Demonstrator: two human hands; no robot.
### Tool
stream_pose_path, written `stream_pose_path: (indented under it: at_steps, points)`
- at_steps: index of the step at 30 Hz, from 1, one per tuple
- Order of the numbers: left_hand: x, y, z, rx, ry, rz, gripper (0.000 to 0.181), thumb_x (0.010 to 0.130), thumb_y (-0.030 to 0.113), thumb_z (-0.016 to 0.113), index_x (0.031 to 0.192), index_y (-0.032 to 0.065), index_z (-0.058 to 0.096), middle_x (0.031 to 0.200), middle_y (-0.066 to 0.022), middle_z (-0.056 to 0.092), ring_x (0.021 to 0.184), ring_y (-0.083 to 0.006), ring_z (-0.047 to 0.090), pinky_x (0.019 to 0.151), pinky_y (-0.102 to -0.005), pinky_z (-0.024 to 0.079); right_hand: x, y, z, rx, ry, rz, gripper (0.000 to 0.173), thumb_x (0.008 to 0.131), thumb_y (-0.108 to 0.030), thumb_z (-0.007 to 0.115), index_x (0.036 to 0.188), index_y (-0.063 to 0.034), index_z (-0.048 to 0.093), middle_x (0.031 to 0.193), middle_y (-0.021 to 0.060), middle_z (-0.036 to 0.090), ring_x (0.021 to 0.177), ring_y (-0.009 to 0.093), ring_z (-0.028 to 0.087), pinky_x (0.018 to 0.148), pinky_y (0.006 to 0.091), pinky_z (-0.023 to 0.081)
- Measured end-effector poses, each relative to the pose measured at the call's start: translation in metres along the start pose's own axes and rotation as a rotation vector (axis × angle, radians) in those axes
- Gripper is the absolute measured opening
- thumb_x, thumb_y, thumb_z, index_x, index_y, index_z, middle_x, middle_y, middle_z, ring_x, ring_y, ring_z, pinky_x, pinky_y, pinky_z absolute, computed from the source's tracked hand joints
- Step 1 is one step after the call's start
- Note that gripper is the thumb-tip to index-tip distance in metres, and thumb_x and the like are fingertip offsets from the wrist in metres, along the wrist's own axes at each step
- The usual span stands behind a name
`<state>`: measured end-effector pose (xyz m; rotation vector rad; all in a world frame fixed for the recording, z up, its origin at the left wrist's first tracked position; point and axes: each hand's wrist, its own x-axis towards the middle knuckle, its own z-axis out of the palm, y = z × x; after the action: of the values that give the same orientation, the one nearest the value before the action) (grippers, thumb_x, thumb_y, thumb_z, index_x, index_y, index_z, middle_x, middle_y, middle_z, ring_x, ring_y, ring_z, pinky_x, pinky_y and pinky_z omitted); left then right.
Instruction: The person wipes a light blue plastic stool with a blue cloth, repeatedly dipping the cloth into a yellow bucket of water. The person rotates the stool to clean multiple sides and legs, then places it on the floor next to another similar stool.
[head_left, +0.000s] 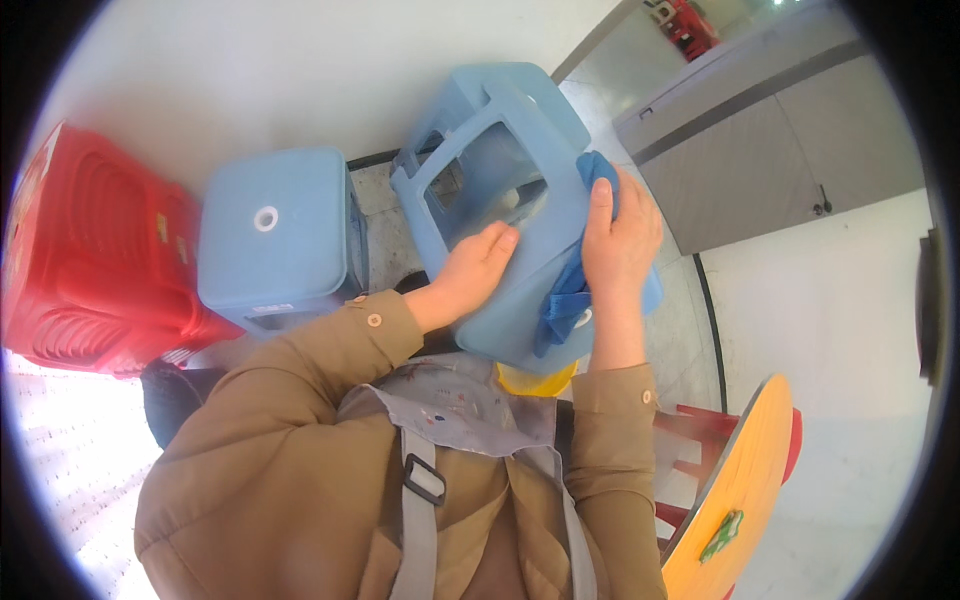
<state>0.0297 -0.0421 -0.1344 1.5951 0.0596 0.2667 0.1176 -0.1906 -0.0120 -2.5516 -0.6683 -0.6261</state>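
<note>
A light-blue plastic stool (562, 217) lies tipped on its side before me, its legs toward the upper left and its seat toward my lap. My left hand (476, 264) grips the frame beside the side opening, thumb on top. On the stool's right side, my right hand (624, 236) presses a blue cloth (568, 300) against the plastic. Part of the cloth sticks out above the thumb, and the rest trails down over the seat near its white-rimmed hole. My right fingers partly hide the cloth. Another light-blue stool (551, 112) is just behind the tipped one.
An upright blue stool (277, 225) stands to the left, beside stacked red plastic stools (105, 255). A yellow container (538, 379) shows below the tipped stool. Grey cabinets (750, 150) with a key line the upper right. A wooden tabletop (739, 480) bears a green packet (722, 536), lower right.
</note>
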Motion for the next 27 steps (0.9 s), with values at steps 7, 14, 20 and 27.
stream_pose_path:
  at_steps: [7, 14, 20, 27]
  points:
    - [-0.001, -0.013, -0.007, -0.373, -0.094, 0.174, 0.033, 0.109, 0.033, 0.051, 0.111, 0.0012, 0.057, 0.091, -0.0180, 0.062, 0.084, -0.0280, 0.058, 0.080, -0.0390, 0.049, -0.159, -0.045, 0.062, 0.038, 0.051, -0.351, 0.063, 0.092, -0.030, 0.062, 0.144, 0.0040, 0.051, 0.156, 0.0255, 0.043, 0.143, 0.048, 0.039, 0.118, 0.0701, 0.019]
    - [-0.002, -0.023, -0.020, -0.211, 0.041, 0.086, 0.029, 0.108, 0.030, 0.052, 0.112, 0.0020, 0.058, 0.093, -0.0129, 0.062, 0.086, -0.0193, 0.055, 0.081, -0.0348, 0.048, -0.162, -0.042, 0.058, 0.030, -0.295, -0.368, 0.042, 0.092, -0.022, 0.063, 0.125, 0.0055, 0.065, 0.127, 0.0282, 0.063, 0.111, 0.049, 0.059, 0.101, 0.0584, 0.043]
    - [0.007, -0.012, -0.004, -0.155, 0.000, 0.061, 0.027, 0.108, 0.028, 0.052, 0.113, 0.0029, 0.061, 0.090, -0.0139, 0.062, 0.085, -0.0194, 0.057, 0.080, -0.0335, 0.050, -0.018, -0.038, 0.012, -0.019, 0.307, -0.103, 0.043, 0.094, -0.036, 0.063, 0.121, -0.0024, 0.068, 0.118, 0.0240, 0.068, 0.110, 0.046, 0.064, 0.096, 0.0542, 0.050]
    - [-0.006, -0.005, -0.005, 0.031, 0.017, 0.055, 0.034, 0.108, 0.036, 0.047, 0.113, 0.0046, 0.060, 0.102, -0.0260, 0.067, 0.098, -0.0481, 0.062, 0.084, -0.0483, 0.050, -0.014, 0.006, 0.013, 0.138, 0.214, -0.005, 0.051, 0.102, -0.033, 0.049, 0.137, 0.0022, 0.060, 0.137, 0.0272, 0.062, 0.128, 0.044, 0.057, 0.111, 0.0488, 0.041]
